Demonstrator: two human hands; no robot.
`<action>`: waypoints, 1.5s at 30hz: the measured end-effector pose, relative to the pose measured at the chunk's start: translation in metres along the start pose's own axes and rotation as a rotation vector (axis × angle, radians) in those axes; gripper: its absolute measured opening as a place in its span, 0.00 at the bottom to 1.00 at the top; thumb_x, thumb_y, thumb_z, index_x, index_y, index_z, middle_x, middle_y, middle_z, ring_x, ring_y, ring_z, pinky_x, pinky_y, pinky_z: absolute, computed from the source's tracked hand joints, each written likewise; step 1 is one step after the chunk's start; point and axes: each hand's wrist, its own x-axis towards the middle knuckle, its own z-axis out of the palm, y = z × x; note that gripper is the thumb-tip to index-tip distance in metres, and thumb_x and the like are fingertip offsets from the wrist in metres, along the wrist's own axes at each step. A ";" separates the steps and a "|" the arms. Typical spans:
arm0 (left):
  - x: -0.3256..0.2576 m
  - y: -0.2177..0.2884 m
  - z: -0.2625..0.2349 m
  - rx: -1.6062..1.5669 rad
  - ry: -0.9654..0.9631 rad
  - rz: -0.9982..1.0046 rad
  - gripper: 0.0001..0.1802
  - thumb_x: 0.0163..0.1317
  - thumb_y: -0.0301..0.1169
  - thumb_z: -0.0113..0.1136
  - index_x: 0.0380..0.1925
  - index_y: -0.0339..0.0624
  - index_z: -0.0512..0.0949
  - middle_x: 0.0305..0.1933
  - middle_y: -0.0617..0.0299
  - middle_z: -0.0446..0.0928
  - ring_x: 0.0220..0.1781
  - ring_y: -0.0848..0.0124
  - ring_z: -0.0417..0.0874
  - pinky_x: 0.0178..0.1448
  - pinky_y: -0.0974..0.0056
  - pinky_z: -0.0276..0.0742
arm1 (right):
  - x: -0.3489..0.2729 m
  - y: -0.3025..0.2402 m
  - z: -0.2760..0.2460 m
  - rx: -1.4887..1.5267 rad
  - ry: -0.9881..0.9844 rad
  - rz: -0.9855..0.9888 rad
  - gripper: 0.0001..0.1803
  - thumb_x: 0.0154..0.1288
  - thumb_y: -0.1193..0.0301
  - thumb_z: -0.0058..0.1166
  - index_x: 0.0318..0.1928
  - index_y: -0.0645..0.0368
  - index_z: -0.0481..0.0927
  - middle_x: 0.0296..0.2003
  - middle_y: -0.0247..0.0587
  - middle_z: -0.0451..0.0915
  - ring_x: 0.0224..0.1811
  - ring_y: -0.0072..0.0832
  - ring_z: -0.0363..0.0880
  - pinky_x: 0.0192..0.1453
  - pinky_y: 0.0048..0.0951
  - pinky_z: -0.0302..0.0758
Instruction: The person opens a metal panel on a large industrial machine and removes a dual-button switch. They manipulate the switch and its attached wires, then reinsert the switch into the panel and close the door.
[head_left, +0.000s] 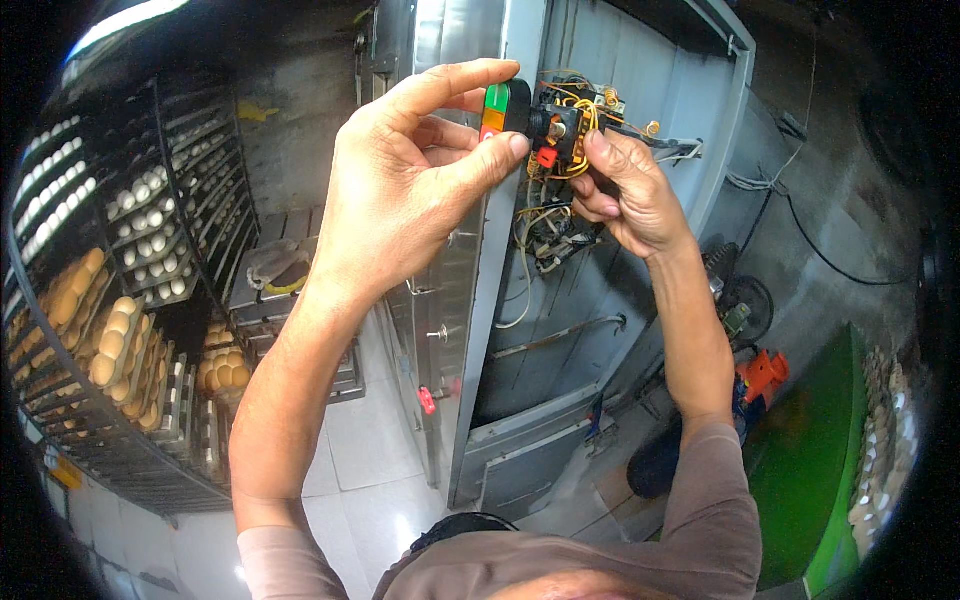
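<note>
Between my raised hands is a push-button switch (497,107) with a green, orange and red face in a black rim. My left hand (400,170) grips that rim, thumb below and forefinger above. On the switch's rear sits a black contact block (570,135) with yellow wires and a small red part. My right hand (632,185) pinches this block's wired side between thumb and fingers. More wires and electrical parts (560,235) hang just below, in front of the open metal cabinet. How firmly the switch and block are joined cannot be made out.
The cabinet's steel side (440,320) stands in the middle, with a pink-red knob (427,400) low on it. Racks (110,470) of bread rolls and white dough pieces fill the left. At right are a green panel (810,470), an orange object (765,375) and a black wheel (748,305).
</note>
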 end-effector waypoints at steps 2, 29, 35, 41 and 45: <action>-0.001 -0.001 0.000 0.012 -0.016 -0.010 0.28 0.57 0.24 0.72 0.60 0.41 0.77 0.48 0.62 0.78 0.39 0.82 0.81 0.43 0.77 0.77 | 0.000 0.000 0.002 -0.002 0.002 -0.011 0.19 0.76 0.57 0.50 0.53 0.60 0.78 0.27 0.27 0.72 0.18 0.05 0.57 0.18 0.08 0.54; 0.003 0.002 0.006 0.125 -0.008 0.000 0.24 0.57 0.25 0.72 0.56 0.40 0.80 0.39 0.66 0.80 0.36 0.84 0.78 0.42 0.77 0.78 | 0.003 0.002 -0.005 0.037 -0.067 -0.032 0.18 0.76 0.58 0.49 0.53 0.60 0.75 0.33 0.31 0.77 0.20 0.07 0.61 0.17 0.08 0.56; 0.005 0.005 0.007 0.165 -0.021 0.011 0.25 0.57 0.25 0.72 0.56 0.40 0.80 0.37 0.66 0.80 0.35 0.84 0.79 0.42 0.77 0.78 | 0.002 0.002 -0.008 0.009 -0.070 -0.055 0.19 0.76 0.59 0.50 0.55 0.61 0.74 0.35 0.31 0.77 0.22 0.07 0.63 0.18 0.07 0.58; 0.007 0.007 0.005 0.164 -0.030 0.002 0.25 0.57 0.25 0.72 0.56 0.39 0.80 0.36 0.67 0.80 0.34 0.84 0.78 0.41 0.77 0.78 | 0.003 0.004 -0.004 -0.043 -0.039 -0.098 0.21 0.76 0.57 0.51 0.57 0.60 0.73 0.35 0.30 0.77 0.23 0.07 0.64 0.18 0.08 0.58; 0.009 0.015 0.005 0.202 -0.028 -0.099 0.24 0.57 0.24 0.72 0.55 0.39 0.80 0.36 0.67 0.80 0.34 0.84 0.79 0.40 0.77 0.77 | 0.002 0.004 -0.002 -0.061 -0.030 -0.117 0.20 0.75 0.57 0.51 0.57 0.59 0.74 0.35 0.29 0.77 0.24 0.07 0.64 0.19 0.09 0.56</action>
